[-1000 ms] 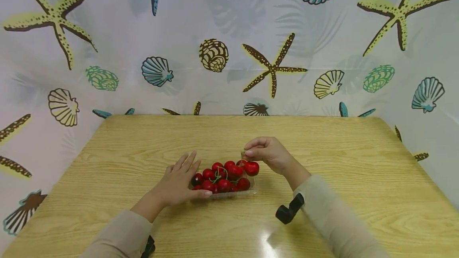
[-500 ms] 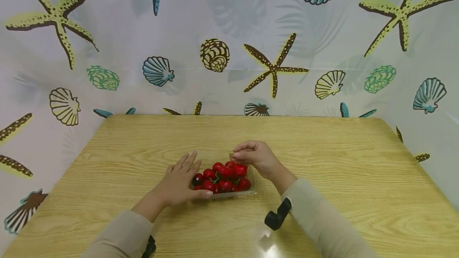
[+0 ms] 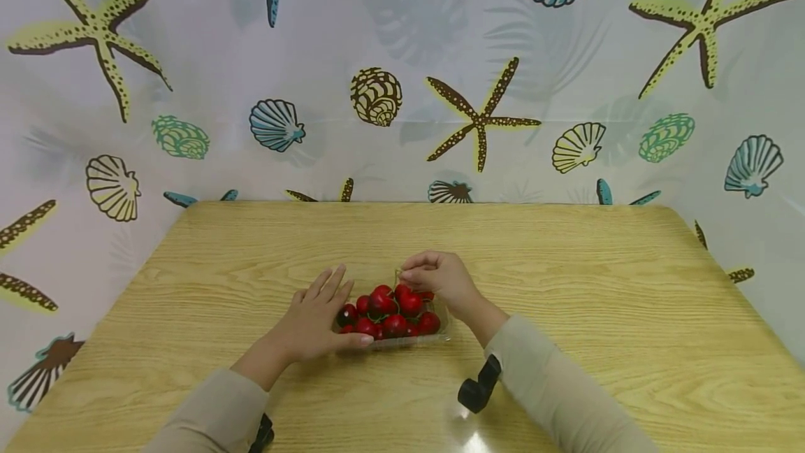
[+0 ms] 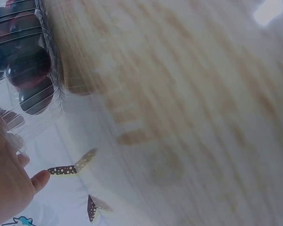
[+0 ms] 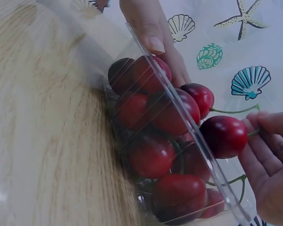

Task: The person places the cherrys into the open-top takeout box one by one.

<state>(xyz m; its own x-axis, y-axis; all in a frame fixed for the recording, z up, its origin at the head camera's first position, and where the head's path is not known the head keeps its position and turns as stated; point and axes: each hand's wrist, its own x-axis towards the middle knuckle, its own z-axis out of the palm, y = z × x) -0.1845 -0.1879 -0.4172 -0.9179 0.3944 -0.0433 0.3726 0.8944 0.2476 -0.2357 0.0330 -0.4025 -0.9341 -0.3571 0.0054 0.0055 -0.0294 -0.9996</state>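
A clear plastic box full of dark red cherries stands on the wooden table. My left hand rests across its left end, fingers straight and spread, the thumb along the front wall. In the left wrist view part of that hand shows beside the box's ribbed wall. My right hand is over the back right of the box, thumb and fingertips pinching thin green stems. A cherry hangs from them just over the rim, with another cherry close behind it.
The wooden table extends around the box on all sides. A white cloth printed with starfish and shells hangs behind and at both sides. A black wrist camera sits on the right sleeve, low over the table.
My right hand has moved left over the box, carrying the pinched cherries from its right end toward the middle of the pile. The left hand has stayed where it was.
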